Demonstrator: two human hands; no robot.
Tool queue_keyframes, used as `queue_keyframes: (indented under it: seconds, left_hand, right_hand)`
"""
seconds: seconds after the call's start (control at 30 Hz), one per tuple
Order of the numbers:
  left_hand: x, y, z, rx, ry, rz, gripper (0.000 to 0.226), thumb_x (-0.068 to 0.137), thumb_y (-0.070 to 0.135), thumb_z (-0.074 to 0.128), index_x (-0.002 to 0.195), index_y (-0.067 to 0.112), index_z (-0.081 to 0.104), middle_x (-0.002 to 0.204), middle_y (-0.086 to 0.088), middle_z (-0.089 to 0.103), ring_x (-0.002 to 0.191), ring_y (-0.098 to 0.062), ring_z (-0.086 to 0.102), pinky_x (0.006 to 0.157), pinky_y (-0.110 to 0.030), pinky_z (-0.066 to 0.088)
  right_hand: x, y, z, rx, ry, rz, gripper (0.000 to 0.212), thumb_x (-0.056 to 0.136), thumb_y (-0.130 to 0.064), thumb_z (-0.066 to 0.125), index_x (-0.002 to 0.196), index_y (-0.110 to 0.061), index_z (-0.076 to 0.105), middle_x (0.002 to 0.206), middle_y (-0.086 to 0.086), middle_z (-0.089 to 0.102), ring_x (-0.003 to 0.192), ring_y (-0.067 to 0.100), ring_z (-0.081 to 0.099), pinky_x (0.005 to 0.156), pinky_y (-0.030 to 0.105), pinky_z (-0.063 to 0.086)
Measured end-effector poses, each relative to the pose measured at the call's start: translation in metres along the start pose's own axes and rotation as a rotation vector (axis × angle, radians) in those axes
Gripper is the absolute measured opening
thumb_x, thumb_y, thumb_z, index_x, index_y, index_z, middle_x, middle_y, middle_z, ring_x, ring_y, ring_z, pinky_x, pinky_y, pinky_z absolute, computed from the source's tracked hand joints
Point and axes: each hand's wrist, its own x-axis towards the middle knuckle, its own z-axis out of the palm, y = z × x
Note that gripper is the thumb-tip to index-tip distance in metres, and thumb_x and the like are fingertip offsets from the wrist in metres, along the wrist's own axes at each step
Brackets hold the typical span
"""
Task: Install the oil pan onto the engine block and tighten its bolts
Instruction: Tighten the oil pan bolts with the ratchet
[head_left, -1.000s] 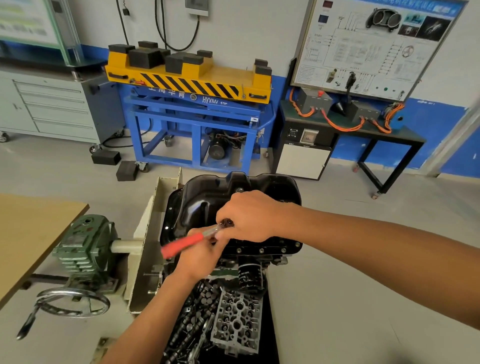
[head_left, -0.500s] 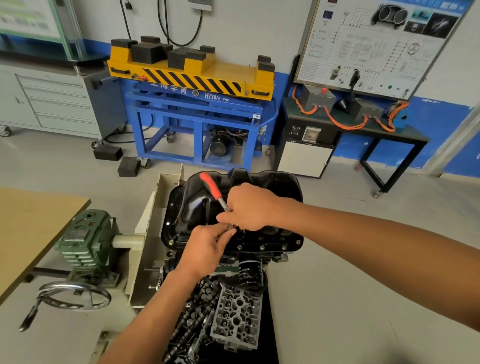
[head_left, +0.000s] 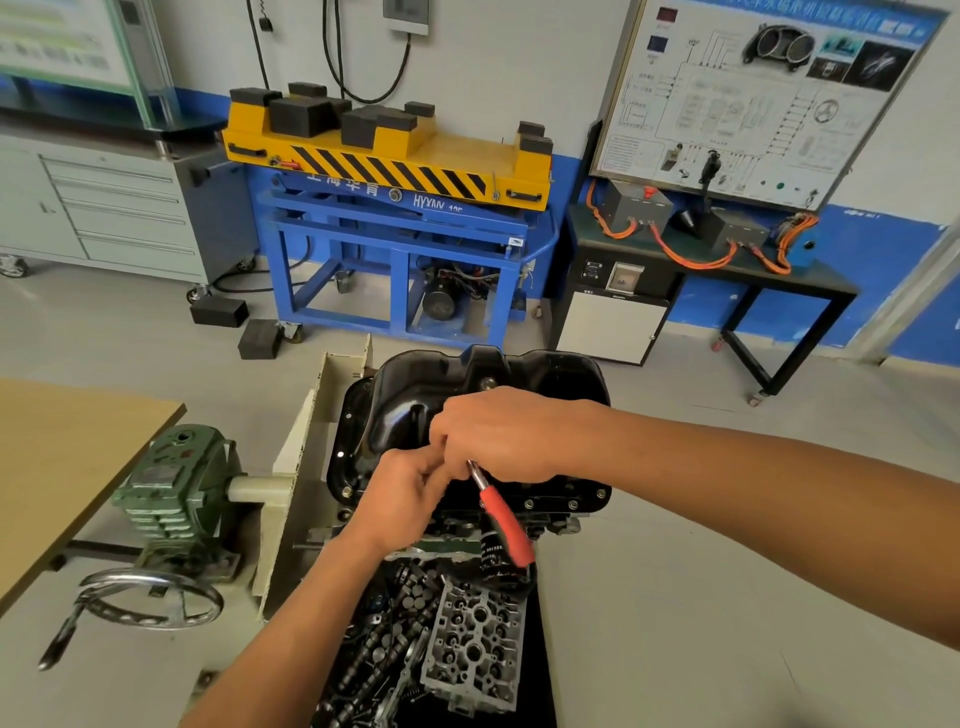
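Nearest me, the bare cylinder head (head_left: 475, 644) and loose valve-gear parts (head_left: 384, 639) lie below the engine. A dropped bolt would vanish among them, so I want nothing loose in my grip. Just beyond, the ratchet (head_left: 506, 519) points its red handle down toward me across the oil filter (head_left: 493, 564). My left hand (head_left: 410, 499) curls its fingers in at the ratchet's neck and pinches there to steady it. My right hand (head_left: 498, 436) is closed over the ratchet head from above, hiding the socket and the bolt under it. The oil pan (head_left: 410, 400) sits sump-up on the engine block (head_left: 550, 522), with bolts (head_left: 573, 504) showing along the near flange. I judge the best way is a socket held square, palm pressing down, and short strokes. Every bolt should be snugged evenly before final tightening.
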Motion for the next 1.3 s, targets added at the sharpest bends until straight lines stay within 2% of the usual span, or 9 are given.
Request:
queue_keyframes:
  seconds: [0.13,0.2,0.37,0.53,0.7,0.87,1.0,1.2,1.3]
  left_hand:
    - [0.001,-0.001,-0.003,0.008,-0.031,-0.014,0.018,0.101,0.016,0.059,0.097,0.028,0.072,0.062,0.015,0.060,0.049,-0.008,0.047,0.051,-0.016,0.038]
    - [0.000,0.000,-0.003,0.024,-0.041,-0.004,0.025,0.102,0.015,0.058,0.094,0.037,0.067,0.060,0.017,0.056,0.047,-0.006,0.043,0.050,-0.012,0.033]
    - [-0.001,-0.003,-0.001,0.033,-0.034,-0.040,0.029,0.099,0.016,0.060,0.076,0.035,0.062,0.055,0.010,0.054,0.047,-0.005,0.045,0.047,-0.022,0.034]
    - [-0.005,0.001,0.007,0.083,0.036,-0.018,0.044,0.100,0.009,0.055,0.077,0.046,0.049,0.068,0.032,0.060,0.055,0.008,0.054,0.051,-0.005,0.035]
    - [-0.005,0.002,0.011,0.007,0.071,-0.022,0.028,0.100,0.007,0.058,0.086,0.031,0.062,0.062,0.020,0.056,0.049,-0.003,0.040,0.052,-0.011,0.030]
    - [-0.004,0.003,0.012,0.025,0.020,0.011,0.015,0.102,0.013,0.056,0.097,0.012,0.070,0.062,0.018,0.055,0.049,-0.004,0.040,0.051,-0.015,0.031]
    - [0.002,0.000,0.007,0.053,-0.075,0.003,0.016,0.102,0.012,0.056,0.091,0.007,0.067,0.057,0.008,0.048,0.048,-0.007,0.037,0.049,-0.024,0.031]
    - [0.007,0.000,-0.002,0.087,-0.134,-0.025,0.026,0.100,0.008,0.059,0.081,0.025,0.066,0.062,0.022,0.060,0.058,0.003,0.058,0.058,-0.006,0.040]
    - [0.007,0.004,-0.004,0.023,-0.110,0.027,0.031,0.099,0.014,0.057,0.073,0.031,0.060,0.057,0.012,0.056,0.050,-0.005,0.046,0.055,-0.018,0.038]
  right_hand:
    - [0.000,0.006,-0.001,0.028,0.000,-0.038,0.017,0.079,-0.002,0.060,0.077,-0.014,0.071,0.122,0.000,0.058,0.099,0.020,0.052,0.065,0.033,0.047]
    - [0.000,0.009,0.003,0.096,0.010,-0.045,0.020,0.081,-0.002,0.061,0.081,-0.019,0.073,0.124,-0.004,0.057,0.101,0.016,0.050,0.071,0.035,0.050]
    - [-0.001,0.008,0.003,0.494,0.060,0.018,0.018,0.090,-0.028,0.069,0.107,-0.024,0.076,0.100,-0.007,0.069,0.090,0.013,0.061,0.078,0.039,0.051]
    - [0.007,-0.005,0.003,0.436,0.141,0.300,0.035,0.093,-0.045,0.057,0.071,-0.020,0.066,0.061,-0.004,0.059,0.055,0.008,0.049,0.050,0.032,0.038]
    - [0.018,-0.015,0.004,0.482,0.218,0.608,0.044,0.099,-0.044,0.048,0.061,-0.023,0.039,0.063,-0.003,0.044,0.059,0.021,0.048,0.049,0.029,0.025]
    - [0.015,-0.011,0.007,0.682,0.124,0.742,0.043,0.100,-0.037,0.042,0.066,-0.012,0.055,0.046,0.000,0.060,0.048,0.020,0.065,0.058,0.032,0.053]
    - [0.011,0.001,0.003,0.744,0.035,0.640,0.037,0.098,-0.036,0.052,0.071,-0.011,0.057,0.059,0.006,0.068,0.058,0.024,0.069,0.070,0.042,0.058]
    - [0.003,0.000,-0.006,0.430,0.006,0.207,0.013,0.087,-0.017,0.064,0.079,-0.023,0.073,0.066,-0.005,0.066,0.063,0.013,0.058,0.053,0.033,0.045]
    - [-0.001,-0.005,-0.005,0.237,-0.003,0.174,0.022,0.080,-0.001,0.060,0.070,-0.019,0.064,0.064,-0.002,0.052,0.058,0.017,0.047,0.049,0.033,0.033]
